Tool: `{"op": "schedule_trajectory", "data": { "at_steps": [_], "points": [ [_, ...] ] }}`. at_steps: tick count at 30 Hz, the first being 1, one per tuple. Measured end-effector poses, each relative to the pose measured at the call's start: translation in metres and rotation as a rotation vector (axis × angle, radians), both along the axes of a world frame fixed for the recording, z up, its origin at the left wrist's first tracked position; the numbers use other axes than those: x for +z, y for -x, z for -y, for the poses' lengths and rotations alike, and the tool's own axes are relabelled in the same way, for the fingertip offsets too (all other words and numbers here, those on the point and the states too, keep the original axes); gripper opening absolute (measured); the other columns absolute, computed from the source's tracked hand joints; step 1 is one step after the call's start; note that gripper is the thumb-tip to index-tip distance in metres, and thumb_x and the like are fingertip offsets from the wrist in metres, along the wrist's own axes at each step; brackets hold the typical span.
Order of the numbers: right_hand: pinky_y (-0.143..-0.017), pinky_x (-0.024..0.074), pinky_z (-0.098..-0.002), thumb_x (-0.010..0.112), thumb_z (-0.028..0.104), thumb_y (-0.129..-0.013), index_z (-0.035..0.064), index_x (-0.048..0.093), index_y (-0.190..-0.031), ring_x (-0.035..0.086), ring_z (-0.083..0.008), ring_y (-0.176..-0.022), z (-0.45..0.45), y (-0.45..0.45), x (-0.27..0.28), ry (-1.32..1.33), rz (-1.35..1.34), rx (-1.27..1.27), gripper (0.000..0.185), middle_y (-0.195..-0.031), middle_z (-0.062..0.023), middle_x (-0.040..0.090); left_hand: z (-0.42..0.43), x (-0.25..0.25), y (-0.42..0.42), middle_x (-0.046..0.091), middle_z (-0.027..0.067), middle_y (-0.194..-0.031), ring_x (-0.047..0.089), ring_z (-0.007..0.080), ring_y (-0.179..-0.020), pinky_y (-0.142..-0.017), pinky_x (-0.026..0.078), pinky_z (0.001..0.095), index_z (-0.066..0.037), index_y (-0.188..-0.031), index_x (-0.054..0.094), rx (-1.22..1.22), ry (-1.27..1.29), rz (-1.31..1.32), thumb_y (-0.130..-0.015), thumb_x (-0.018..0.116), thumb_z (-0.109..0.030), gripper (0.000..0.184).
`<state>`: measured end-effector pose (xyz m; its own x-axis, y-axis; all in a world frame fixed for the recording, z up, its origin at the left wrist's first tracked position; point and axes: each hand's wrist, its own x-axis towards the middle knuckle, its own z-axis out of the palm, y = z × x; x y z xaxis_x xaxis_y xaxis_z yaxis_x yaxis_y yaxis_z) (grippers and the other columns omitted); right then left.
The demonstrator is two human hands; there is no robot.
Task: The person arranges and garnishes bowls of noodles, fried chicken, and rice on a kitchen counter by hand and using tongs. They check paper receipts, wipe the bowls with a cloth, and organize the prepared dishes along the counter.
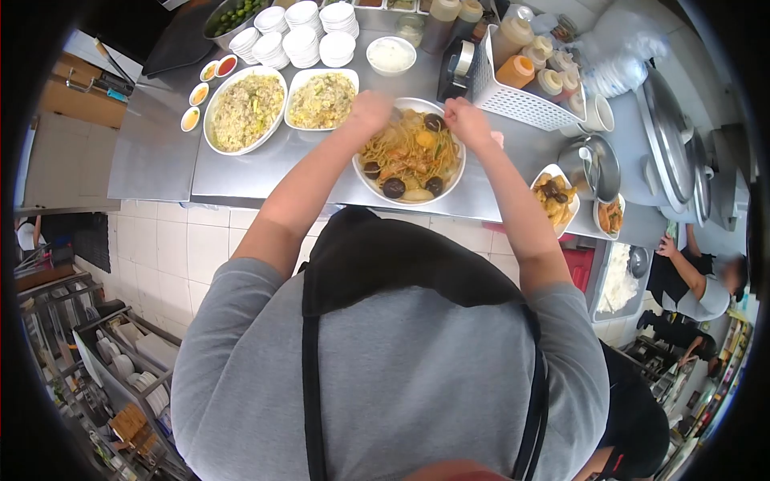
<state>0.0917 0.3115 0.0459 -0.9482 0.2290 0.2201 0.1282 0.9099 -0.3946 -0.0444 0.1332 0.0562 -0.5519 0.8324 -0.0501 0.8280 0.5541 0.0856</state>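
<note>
A large white bowl of noodles (413, 156) topped with dark mushrooms stands at the counter's front edge. My left hand (371, 112) is closed at the bowl's upper left rim, blurred; what it holds, if anything, is too small to tell. At the upper right rim my right hand (467, 122) is closed too, its fingers pressed together on something I cannot make out. Left of the noodles are a square dish of fried rice (322, 99) and a larger oval dish of fried rice (245, 110).
Stacked white bowls (301, 44) stand behind the rice. A white basket (525, 108) of sauce bottles is at back right. Right of my right forearm are a small food dish (554, 200) and a metal pot (593, 164). A person (696, 280) stands at far right.
</note>
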Motion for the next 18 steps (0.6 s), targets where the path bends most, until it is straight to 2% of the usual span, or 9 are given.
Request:
{"op": "schedule_trajectory", "data": {
  "at_steps": [1,3,7,10,12,13,15,18],
  "points": [
    [-0.062,0.0473,-0.0382,0.057,0.008,-0.071,0.0084,0.055,-0.073,0.058,-0.0287,-0.070,0.005,-0.003,-0.001,0.002,0.006,-0.003,0.002,-0.074,-0.0111,0.055,0.002,0.000,0.000,0.062,0.0150,-0.083,0.062,0.0293,-0.079,-0.068,0.050,0.0384,-0.008,-0.085,0.064,0.017,-0.004,0.012,-0.080,0.045,-0.009,0.019],
    [-0.062,0.0465,-0.0415,0.053,0.009,-0.072,0.0099,0.055,-0.073,0.057,-0.0313,-0.071,0.010,-0.009,-0.001,-0.159,0.016,-0.055,0.002,-0.077,-0.0118,0.053,0.004,-0.004,0.001,0.062,0.0148,-0.083,0.062,0.0291,-0.079,-0.067,0.050,0.0385,-0.008,-0.086,0.064,0.034,-0.011,0.023,-0.081,0.045,-0.010,0.020],
    [-0.063,0.0468,-0.0409,0.054,0.008,-0.071,0.0092,0.055,-0.072,0.058,-0.0312,-0.073,0.008,-0.026,-0.006,-0.133,0.091,-0.099,0.002,-0.083,-0.0123,0.054,0.005,-0.018,0.006,0.062,0.0145,-0.083,0.062,0.0290,-0.078,-0.067,0.050,0.0388,-0.008,-0.087,0.064,0.105,-0.030,0.036,-0.083,0.044,-0.014,0.022],
    [-0.065,0.0474,-0.0398,0.054,0.009,-0.071,0.0086,0.056,-0.072,0.058,-0.0307,-0.074,0.013,-0.034,0.017,-0.194,0.214,-0.181,0.002,-0.082,-0.0128,0.057,0.004,-0.023,0.006,0.062,0.0145,-0.082,0.062,0.0296,-0.078,-0.066,0.050,0.0391,-0.008,-0.087,0.064,0.152,-0.028,0.067,-0.082,0.044,-0.014,0.021],
    [-0.067,0.0475,-0.0390,0.056,0.013,-0.070,0.0081,0.058,-0.072,0.059,-0.0301,-0.074,0.011,-0.036,0.035,-0.037,0.447,-0.227,0.005,-0.077,-0.0136,0.059,0.005,-0.018,0.004,0.062,0.0147,-0.082,0.062,0.0299,-0.078,-0.066,0.050,0.0392,-0.008,-0.088,0.063,0.173,-0.036,0.081,-0.082,0.044,-0.013,0.021],
    [-0.067,0.0475,-0.0390,0.056,0.013,-0.070,0.0081,0.058,-0.072,0.059,-0.0301,-0.074,-0.001,-0.036,0.029,-0.037,0.446,-0.231,0.005,-0.077,-0.0136,0.059,0.008,-0.017,0.004,0.062,0.0152,-0.081,0.062,0.0302,-0.077,-0.066,0.050,0.0394,-0.007,-0.089,0.062,0.120,-0.024,0.065,-0.080,0.045,-0.011,0.019],
    [-0.067,0.0473,-0.0396,0.057,0.015,-0.068,0.0078,0.058,-0.072,0.059,-0.0303,-0.072,-0.027,-0.034,0.018,0.305,0.274,-0.260,0.008,-0.071,-0.0141,0.060,0.015,-0.011,-0.001,0.062,0.0157,-0.081,0.062,0.0304,-0.076,-0.065,0.050,0.0396,-0.005,-0.090,0.060,0.067,-0.014,0.050,-0.079,0.046,-0.010,0.018],
    [-0.066,0.0470,-0.0401,0.058,0.015,-0.066,0.0070,0.057,-0.070,0.060,-0.0307,-0.070,-0.006,-0.032,0.018,0.183,0.233,-0.244,0.009,-0.070,-0.0148,0.060,0.021,-0.011,-0.010,0.062,0.0184,-0.079,0.062,0.0306,-0.075,-0.065,0.050,0.0397,-0.001,-0.090,0.056,0.092,-0.047,0.045,-0.076,0.048,-0.006,0.017]
  ]
}}
